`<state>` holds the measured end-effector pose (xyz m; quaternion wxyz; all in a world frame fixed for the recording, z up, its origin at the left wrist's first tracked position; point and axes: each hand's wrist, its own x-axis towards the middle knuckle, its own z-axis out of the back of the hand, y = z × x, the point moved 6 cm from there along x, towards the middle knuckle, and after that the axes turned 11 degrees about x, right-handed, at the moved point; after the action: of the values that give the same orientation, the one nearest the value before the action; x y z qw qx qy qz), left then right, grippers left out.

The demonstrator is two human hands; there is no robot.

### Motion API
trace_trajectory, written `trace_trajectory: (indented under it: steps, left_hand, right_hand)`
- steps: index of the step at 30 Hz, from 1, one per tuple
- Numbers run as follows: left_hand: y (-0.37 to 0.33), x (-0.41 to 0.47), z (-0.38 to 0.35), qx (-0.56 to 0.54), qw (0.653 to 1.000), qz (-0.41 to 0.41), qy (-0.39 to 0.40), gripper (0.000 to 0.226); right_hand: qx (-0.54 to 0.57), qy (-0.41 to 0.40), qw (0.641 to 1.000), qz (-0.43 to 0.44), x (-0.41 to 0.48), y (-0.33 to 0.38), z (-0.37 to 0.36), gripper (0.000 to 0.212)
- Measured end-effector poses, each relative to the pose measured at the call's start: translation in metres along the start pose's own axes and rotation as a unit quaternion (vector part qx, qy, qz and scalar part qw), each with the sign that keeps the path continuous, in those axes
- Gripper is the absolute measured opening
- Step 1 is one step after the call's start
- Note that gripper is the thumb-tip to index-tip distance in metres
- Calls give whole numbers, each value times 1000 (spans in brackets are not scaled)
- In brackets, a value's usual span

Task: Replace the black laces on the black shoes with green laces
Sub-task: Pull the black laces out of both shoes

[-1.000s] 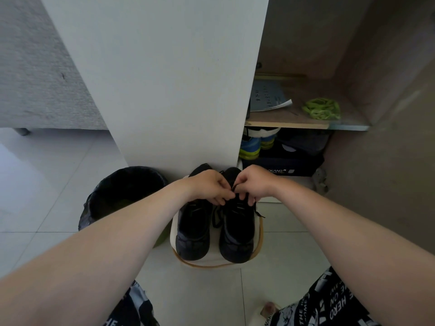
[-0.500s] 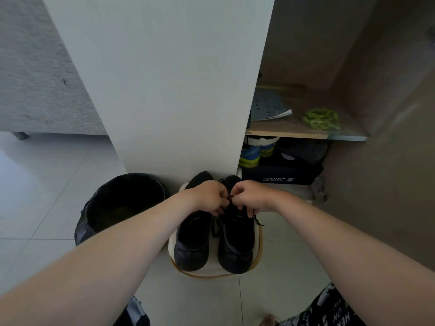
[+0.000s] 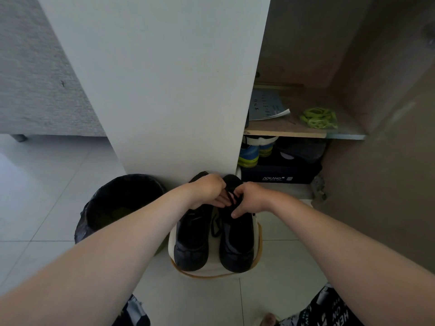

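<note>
**Black laces: removal stage, green not yet fitted**

Black lace-up shoes (image 3: 191,243), pair, side by side on round cream tan-rimmed stool (image 3: 213,269), likely raised for reach. Left grip (image 3: 207,191) and right grip (image 3: 251,198) both pinched on thin black lace (image 3: 229,196) at right-side shoe's throat, apparently for unthreading. Bright green laces (image 3: 319,117) bundled on wooden shelf (image 3: 282,133), well apart. Hemmed by white cabinet panel (image 3: 164,90) behind and black-lined round bin (image 3: 122,203) at left; open pale tiled floor (image 3: 277,267) nearer.

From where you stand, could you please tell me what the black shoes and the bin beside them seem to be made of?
The black shoes look like matte leather or synthetic, creased at the toes. The bin shows only a glossy, crinkled black plastic liner; its own body is hidden.
</note>
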<state>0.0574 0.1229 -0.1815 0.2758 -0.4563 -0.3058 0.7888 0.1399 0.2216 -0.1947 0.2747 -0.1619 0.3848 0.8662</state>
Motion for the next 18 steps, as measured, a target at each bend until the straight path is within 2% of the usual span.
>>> trace_trajectory:
  steps: [2, 5, 7, 8, 11, 12, 15, 18]
  left_hand:
    - [-2, 0, -3, -4, 1000, 7, -11, 34]
    - [-12, 4, 11, 166, 982, -30, -90, 31]
    - [-19, 5, 14, 204, 971, -44, -120, 26]
    - [-19, 7, 14, 175, 977, -45, -117, 24]
    - [-16, 9, 7, -6, 996, -44, -72, 23]
    - [-17, 9, 6, -55, 996, -49, -55, 21]
    - [-19, 7, 11, -129, 989, -56, -44, 19]
    - [-16, 5, 21, -124, 989, -29, -77, 18]
  right_hand:
    - [12, 2, 1000, 4, -1, 0, 2, 32]
    - [17, 12, 1000, 8, 0, 2, 1, 28]
    - [17, 11, 1000, 7, 0, 3, 1, 30]
    - [14, 3, 1000, 8, 0, 3, 1, 36]
    - [8, -53, 998, 33, 0, 7, 4, 83]
    - [-1, -84, 995, 43, -1, 10, 6, 91]
    - [-105, -142, 983, 48, -6, 22, 14, 81]
    - [-194, -103, 975, 22, -8, 27, 14, 53]
